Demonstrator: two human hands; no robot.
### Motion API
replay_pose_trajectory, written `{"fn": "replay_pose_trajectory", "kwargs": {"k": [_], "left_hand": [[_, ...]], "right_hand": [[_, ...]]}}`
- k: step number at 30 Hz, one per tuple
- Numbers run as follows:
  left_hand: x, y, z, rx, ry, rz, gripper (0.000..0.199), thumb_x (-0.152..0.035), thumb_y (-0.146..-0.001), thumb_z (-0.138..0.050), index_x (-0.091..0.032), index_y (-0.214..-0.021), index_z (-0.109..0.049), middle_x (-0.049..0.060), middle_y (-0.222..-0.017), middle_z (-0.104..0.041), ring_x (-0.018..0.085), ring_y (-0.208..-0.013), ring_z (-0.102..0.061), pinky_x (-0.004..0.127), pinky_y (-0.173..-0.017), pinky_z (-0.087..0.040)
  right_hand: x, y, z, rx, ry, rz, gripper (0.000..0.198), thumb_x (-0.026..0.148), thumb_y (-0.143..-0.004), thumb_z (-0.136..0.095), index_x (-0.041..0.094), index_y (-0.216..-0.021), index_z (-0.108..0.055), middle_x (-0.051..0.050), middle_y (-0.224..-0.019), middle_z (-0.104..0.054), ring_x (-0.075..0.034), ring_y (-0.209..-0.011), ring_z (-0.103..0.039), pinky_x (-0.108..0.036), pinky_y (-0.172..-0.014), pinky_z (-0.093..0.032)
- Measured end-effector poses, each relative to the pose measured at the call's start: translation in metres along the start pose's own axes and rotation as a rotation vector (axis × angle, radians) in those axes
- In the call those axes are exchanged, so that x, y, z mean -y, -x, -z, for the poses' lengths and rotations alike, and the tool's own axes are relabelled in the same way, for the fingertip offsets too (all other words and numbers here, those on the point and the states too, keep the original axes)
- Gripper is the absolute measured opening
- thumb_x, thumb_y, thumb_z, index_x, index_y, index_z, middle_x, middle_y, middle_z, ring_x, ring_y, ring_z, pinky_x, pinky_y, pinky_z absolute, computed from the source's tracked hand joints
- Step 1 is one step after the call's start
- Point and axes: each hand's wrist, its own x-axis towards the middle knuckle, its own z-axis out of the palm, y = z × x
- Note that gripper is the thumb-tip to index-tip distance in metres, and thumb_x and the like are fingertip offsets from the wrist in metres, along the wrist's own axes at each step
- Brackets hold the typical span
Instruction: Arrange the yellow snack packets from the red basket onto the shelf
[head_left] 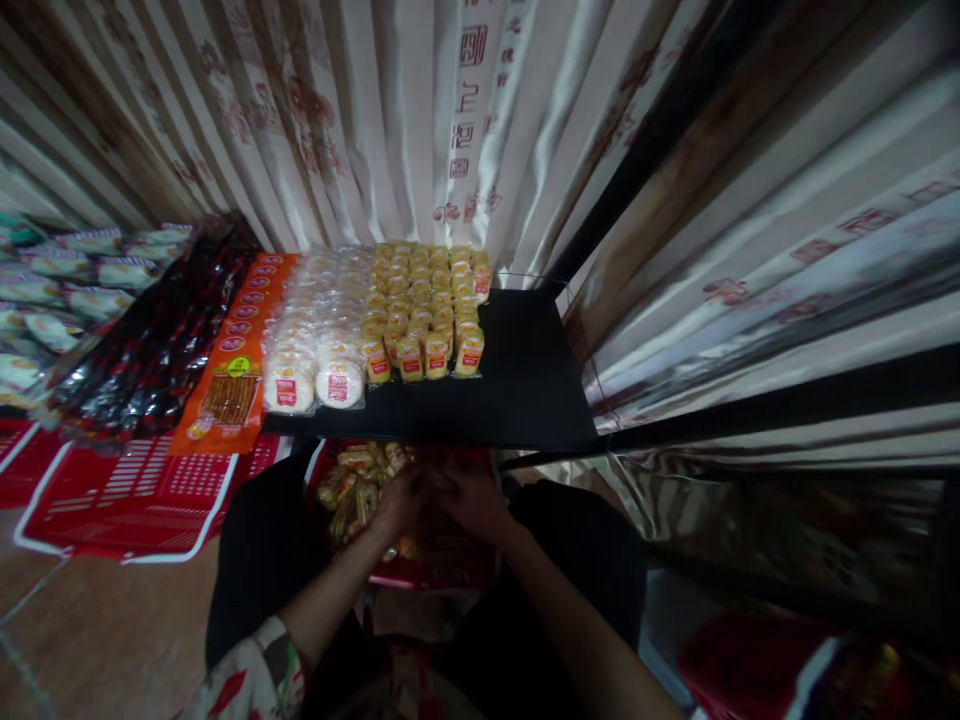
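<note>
Both my hands are low in a red basket (397, 578) between my knees, just under the front edge of the black shelf (525, 370). My left hand (405, 497) is beside a heap of small yellow wrapped snacks (352, 490). Close against it, nearly touching, is my right hand (466, 495). Shadow and blur hide the fingers of both, so what they hold does not show. On the shelf above stand rows of yellow packaged snacks (427, 310), with two rows of white round wrapped cakes (319, 330) to their left.
Farther left lie an orange snack packet (232, 370), dark shiny packets (150, 350) and white packets (67, 280). A red basket with a white handle (135, 500) sits on the floor. Printed curtains (405, 120) hang behind and right. Another red container (757, 660) is at lower right.
</note>
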Motion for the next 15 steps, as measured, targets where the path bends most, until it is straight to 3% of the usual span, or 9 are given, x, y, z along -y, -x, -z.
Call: {"fn": "replay_pose_trajectory", "kwargs": {"k": [4, 8, 12, 15], "left_hand": [[-0.002, 0.017, -0.006, -0.058, 0.452, 0.098, 0.016, -0.019, -0.066, -0.064, -0.017, -0.082, -0.061, 0.003, -0.081, -0.068, 0.018, -0.081, -0.063, 0.026, -0.074, -0.048], [-0.014, 0.035, -0.006, -0.093, 0.620, 0.132, 0.025, -0.035, -0.067, -0.064, -0.017, -0.082, -0.055, -0.002, -0.062, -0.060, 0.012, -0.052, -0.055, 0.022, -0.051, -0.043], [-0.034, 0.046, 0.004, -0.080, 0.788, 0.087, 0.033, -0.040, -0.062, -0.067, -0.018, -0.083, -0.055, -0.005, -0.059, -0.056, 0.009, -0.049, -0.052, 0.019, -0.047, -0.040], [-0.053, 0.048, 0.011, -0.065, 0.827, 0.038, 0.039, -0.044, -0.057, -0.071, -0.017, -0.080, -0.054, -0.005, -0.056, -0.056, 0.009, -0.046, -0.051, 0.019, -0.044, -0.038]], "right_hand": [[0.000, 0.012, 0.011, -0.120, -0.218, -0.022, 0.042, 0.027, -0.078, -0.053, 0.019, -0.120, -0.056, -0.009, -0.116, -0.062, -0.022, -0.105, -0.058, -0.034, -0.092, -0.043], [0.000, 0.021, 0.018, -0.251, -0.477, -0.059, 0.041, 0.027, -0.074, -0.055, 0.018, -0.113, -0.059, -0.008, -0.111, -0.065, -0.021, -0.100, -0.061, -0.037, -0.091, -0.046], [0.000, 0.028, 0.020, -0.348, -0.728, -0.044, 0.036, 0.033, -0.070, -0.059, 0.020, -0.103, -0.064, -0.007, -0.105, -0.068, -0.021, -0.096, -0.063, -0.038, -0.089, -0.048], [-0.001, 0.032, 0.022, -0.344, -0.878, -0.066, 0.037, 0.038, -0.068, -0.061, 0.020, -0.100, -0.064, -0.007, -0.102, -0.069, -0.022, -0.092, -0.064, -0.038, -0.085, -0.051]]}}
